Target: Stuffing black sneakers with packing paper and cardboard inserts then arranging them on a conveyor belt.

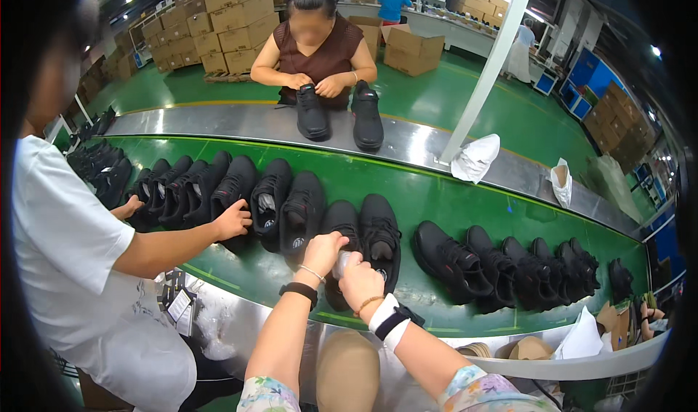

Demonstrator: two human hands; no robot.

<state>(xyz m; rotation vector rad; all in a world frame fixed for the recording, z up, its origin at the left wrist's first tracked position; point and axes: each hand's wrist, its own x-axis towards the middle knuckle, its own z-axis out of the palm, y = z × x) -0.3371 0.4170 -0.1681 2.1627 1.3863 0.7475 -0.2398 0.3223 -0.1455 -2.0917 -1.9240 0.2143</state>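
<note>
- My left hand (321,250) is over the green belt (451,201), fingers curled onto the heel of a black shoe (340,223) – closed on it as far as I can see.
- Right hand (359,280) sits just beside the left, touching it, pinching a small wad of white paper (342,264) btwn fingers; grip is narrow.
- That shoe lies on the belt near my edge, next to its partner shoe (379,232), both pointing away from me.
- Row of black shoes (240,186) runs off to the left; another batch (509,266) lies to the right, well apart from my hands.
- Co-worker in a white shirt (65,252) at my left has a hand (234,221) on a shoe in the row.
- Person across the belt, dark top (320,52), handles a shoe (311,112) on the steel ledge (407,139); 2nd shoe (366,117) just beside.
- Crumpled white paper (475,157) on the ledge further right.
</note>
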